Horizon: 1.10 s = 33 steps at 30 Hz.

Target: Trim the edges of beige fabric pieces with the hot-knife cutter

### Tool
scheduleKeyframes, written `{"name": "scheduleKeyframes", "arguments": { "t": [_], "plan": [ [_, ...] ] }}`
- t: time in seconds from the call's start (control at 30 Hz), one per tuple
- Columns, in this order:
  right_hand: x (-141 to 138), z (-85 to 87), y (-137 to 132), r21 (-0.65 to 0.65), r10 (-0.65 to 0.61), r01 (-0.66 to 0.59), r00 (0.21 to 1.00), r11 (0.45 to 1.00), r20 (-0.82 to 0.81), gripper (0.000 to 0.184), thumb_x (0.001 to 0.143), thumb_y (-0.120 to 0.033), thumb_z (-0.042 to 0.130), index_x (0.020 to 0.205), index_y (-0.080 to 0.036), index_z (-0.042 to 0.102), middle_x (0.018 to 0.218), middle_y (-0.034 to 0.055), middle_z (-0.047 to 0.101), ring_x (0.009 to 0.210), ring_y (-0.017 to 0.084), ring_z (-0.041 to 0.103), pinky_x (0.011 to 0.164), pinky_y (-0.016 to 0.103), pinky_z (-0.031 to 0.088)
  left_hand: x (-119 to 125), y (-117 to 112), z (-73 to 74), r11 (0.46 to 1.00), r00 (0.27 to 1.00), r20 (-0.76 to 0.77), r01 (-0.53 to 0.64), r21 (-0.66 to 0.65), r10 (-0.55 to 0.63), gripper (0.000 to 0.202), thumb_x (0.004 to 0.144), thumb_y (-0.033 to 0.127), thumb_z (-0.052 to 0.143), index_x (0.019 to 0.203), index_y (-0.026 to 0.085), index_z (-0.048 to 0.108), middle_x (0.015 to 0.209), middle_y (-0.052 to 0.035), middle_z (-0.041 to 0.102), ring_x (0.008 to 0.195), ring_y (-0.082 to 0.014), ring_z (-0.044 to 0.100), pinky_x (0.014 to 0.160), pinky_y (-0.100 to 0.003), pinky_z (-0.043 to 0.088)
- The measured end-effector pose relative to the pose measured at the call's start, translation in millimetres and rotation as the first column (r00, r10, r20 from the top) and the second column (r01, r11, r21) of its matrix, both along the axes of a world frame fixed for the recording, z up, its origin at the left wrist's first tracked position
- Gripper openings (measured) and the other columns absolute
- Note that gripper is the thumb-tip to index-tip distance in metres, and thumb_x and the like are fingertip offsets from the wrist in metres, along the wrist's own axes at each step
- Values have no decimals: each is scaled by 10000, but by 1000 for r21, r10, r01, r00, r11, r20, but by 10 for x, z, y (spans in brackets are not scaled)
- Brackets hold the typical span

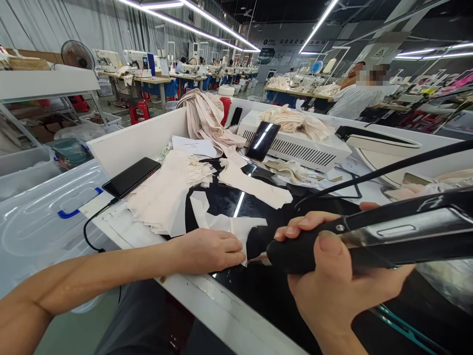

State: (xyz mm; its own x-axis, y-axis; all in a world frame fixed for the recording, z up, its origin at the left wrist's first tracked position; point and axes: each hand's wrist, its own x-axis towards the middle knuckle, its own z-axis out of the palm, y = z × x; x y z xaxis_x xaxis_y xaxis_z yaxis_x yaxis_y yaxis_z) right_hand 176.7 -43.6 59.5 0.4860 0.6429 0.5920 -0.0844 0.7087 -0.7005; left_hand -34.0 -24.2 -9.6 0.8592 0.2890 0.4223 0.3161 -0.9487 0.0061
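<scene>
Okay, so the chunky black tool [369, 237] was held above the black tabletop [254, 293] by the right hand [332, 278], fingers clamped round its grip. Glossy body, silvery side strip, skinny metal tip [261, 258]. Its long axis was angled right to left, dipping slightly, tip aimed at the corner of a thin white fabric piece [221, 223]. That was covered by the left hand's [210, 250] bunched fingertips; pinched or just pressed couldn't be told. Beyond, pale fabric pieces [162, 192] were piled.
</scene>
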Motion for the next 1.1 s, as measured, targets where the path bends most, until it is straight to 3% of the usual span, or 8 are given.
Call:
{"name": "scheduleKeyframes", "arguments": {
  "t": [0.33,0.53,0.77,0.93,1.1],
  "plan": [
    [4,23,-13,-26,-26,26,1000,999,9,543,819,-278,1099,1237,-394,771,832,-84,790,619,211,698,557,330,651,11,15,-50,1000,1000,1,-3,9,3,220,1280,80,657,1310,210,831,1288,-116,876,1251,-234,872,1012,-275,731],
    [-16,-3,26,9,-5,6,1000,1000,-16,568,823,-349,1110,1275,-408,771,832,-90,772,575,229,688,503,335,605,6,20,-52,999,1000,4,9,38,-9,200,1310,119,652,1335,183,840,1277,-126,878,1245,-244,879,1043,-292,738],
    [-49,18,-14,-17,-26,27,999,999,18,522,836,-232,1026,1252,-422,774,830,-100,781,607,229,688,543,348,635,1,39,-107,999,999,37,11,31,-12,211,1307,115,668,1401,159,852,1330,-146,906,1268,-246,898,1074,-299,747],
    [-49,30,-116,-48,-10,12,999,999,33,546,851,-279,1073,1291,-428,784,841,-95,788,594,243,717,519,364,631,-20,47,-83,1000,994,108,17,-16,-15,315,1284,48,618,1510,111,829,1466,-188,915,1444,-259,879,1264,-340,715],
    [-11,-24,-291,-88,6,-4,1000,996,28,600,881,-452,1152,1361,-432,793,836,-79,782,600,269,726,516,425,692,-61,-21,-4,995,992,94,85,-52,-80,203,1272,71,671,1341,103,859,1325,-155,940,1293,-255,913,1238,-340,727]
  ]
}}
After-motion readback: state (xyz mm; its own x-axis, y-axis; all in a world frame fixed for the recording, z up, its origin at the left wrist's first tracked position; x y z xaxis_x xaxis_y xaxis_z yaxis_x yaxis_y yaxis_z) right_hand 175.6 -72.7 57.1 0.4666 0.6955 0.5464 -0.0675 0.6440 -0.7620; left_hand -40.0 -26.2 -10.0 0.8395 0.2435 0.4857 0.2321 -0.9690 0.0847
